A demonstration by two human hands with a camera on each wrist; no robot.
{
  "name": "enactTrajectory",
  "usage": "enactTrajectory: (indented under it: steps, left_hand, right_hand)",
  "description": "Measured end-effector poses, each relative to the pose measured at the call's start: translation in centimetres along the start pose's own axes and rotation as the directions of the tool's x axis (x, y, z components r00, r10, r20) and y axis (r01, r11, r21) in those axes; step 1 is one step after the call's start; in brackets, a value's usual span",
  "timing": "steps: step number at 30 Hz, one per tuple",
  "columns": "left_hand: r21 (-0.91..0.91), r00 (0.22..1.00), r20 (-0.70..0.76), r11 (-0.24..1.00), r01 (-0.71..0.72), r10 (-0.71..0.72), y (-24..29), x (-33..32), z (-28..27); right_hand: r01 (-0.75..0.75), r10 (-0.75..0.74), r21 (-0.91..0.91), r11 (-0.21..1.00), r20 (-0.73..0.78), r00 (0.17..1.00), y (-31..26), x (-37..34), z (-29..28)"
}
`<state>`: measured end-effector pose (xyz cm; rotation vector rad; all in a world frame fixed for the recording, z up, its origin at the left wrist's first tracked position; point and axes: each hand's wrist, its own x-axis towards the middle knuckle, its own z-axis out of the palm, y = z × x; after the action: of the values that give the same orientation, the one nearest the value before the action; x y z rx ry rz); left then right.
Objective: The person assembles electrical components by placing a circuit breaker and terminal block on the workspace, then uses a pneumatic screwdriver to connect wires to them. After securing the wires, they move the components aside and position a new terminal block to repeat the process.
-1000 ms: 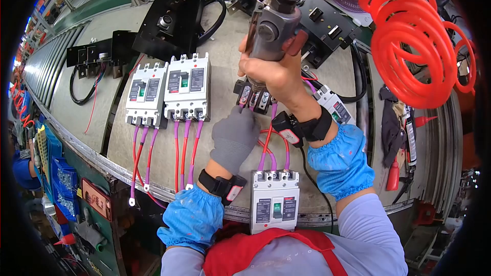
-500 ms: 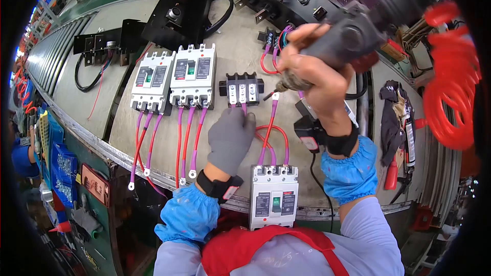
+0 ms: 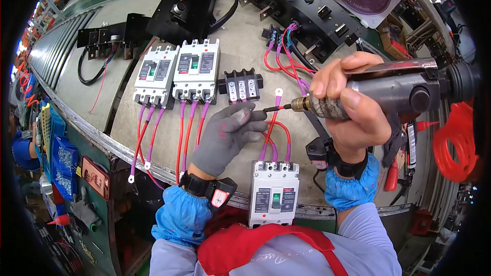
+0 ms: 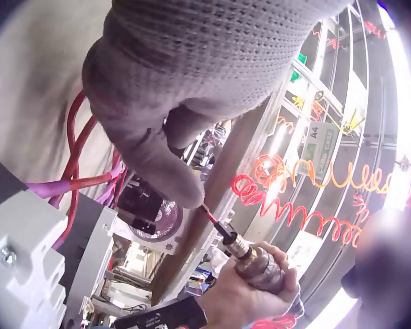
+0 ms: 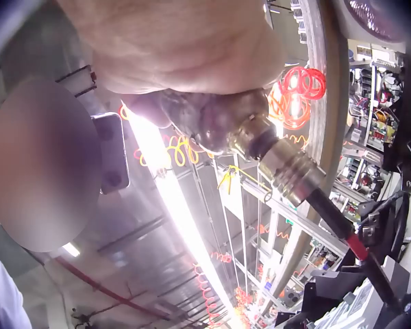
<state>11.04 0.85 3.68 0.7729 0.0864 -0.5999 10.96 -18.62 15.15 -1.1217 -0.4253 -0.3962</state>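
My bare right hand [image 3: 353, 102] grips a pneumatic screwdriver [image 3: 399, 89], held nearly level above the bench with its bit [image 3: 279, 108] aimed left. The left hand [image 3: 225, 135], in a grey glove, pinches the bit's tip with curled fingers; in the left wrist view the thumb hides that tip. Just beyond the glove sits a black terminal block [image 3: 243, 86] with purple-sleeved leads at its near side. One loose lug [image 3: 279, 92] stands up from a red lead right of the block. These leads run to a white circuit breaker [image 3: 274, 194] near my body.
Two white breakers [image 3: 196, 69] with red and purple leads stand to the left. Black metal panels [image 3: 302, 7] lie along the back. A second wired terminal block [image 3: 273, 35] is beside them. At right are a red coiled hose [image 3: 455, 145] and a red-nozzled tube [image 3: 391, 174].
The screwdriver has come up off the terminal block, swung right and levelled out. My left hand has left the leads at the block and turned towards the bit's tip.
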Motion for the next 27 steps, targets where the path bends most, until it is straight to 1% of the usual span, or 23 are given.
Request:
enactTrajectory:
  steps: [3, 6, 9, 12, 15, 18, 21, 24, 27]
  left_hand:
    - [0.028, 0.997, 0.029, 0.997, 0.065, -0.066, 0.0, 0.2, -0.6]
    - [0.015, 0.999, -0.026, 1.000, 0.024, -0.023, -0.3, 0.2, -0.1]
    - [0.013, 0.998, -0.059, 1.000, -0.002, 0.003, -0.6, 0.4, 0.4]
    - [-0.095, 0.998, 0.046, 0.994, 0.050, -0.046, -0.6, 0.4, -0.2]
    - [-0.159, 0.996, 0.078, 0.986, 0.057, -0.045, -1.2, 0.8, -0.7]
    - [-0.118, 0.999, 0.035, 0.992, 0.038, -0.034, -1.0, 0.7, 0.5]
    - [-0.112, 0.998, 0.034, 0.993, 0.049, -0.046, -0.9, 0.6, 0.8]
    - [-0.165, 0.999, 0.019, 0.985, 0.044, -0.041, -1.1, 0.7, 1.1]
    - [-0.165, 0.998, 0.047, 0.985, 0.049, -0.042, -1.3, 0.9, 0.8]
  right_hand:
    - [0.006, -0.007, 0.026, 1.000, 0.010, 1.000, -0.1, -0.2, 0.1]
    - [-0.014, 0.013, 0.060, 0.998, 0.017, 1.000, -0.1, -0.4, 0.1]
    - [0.009, -0.009, -0.042, 0.999, 0.000, 1.000, 0.0, -0.5, 0.2]
    - [0.011, -0.011, -0.031, 0.999, -0.004, 1.000, -0.1, -0.5, 0.1]
    - [0.001, -0.001, -0.010, 1.000, -0.017, 1.000, -0.2, -0.5, 0.2]
    - [0.009, -0.009, -0.011, 1.000, -0.015, 1.000, -0.2, -0.5, 0.0]
    - [-0.006, 0.005, -0.023, 1.000, -0.029, 1.000, -0.3, -0.6, 0.1]
    - [-0.002, 0.000, 0.060, 0.998, 0.027, 1.000, -0.2, -0.7, -0.2]
    - [0.003, -0.005, 0.044, 0.999, 0.045, 0.999, -0.2, -0.8, -0.5]
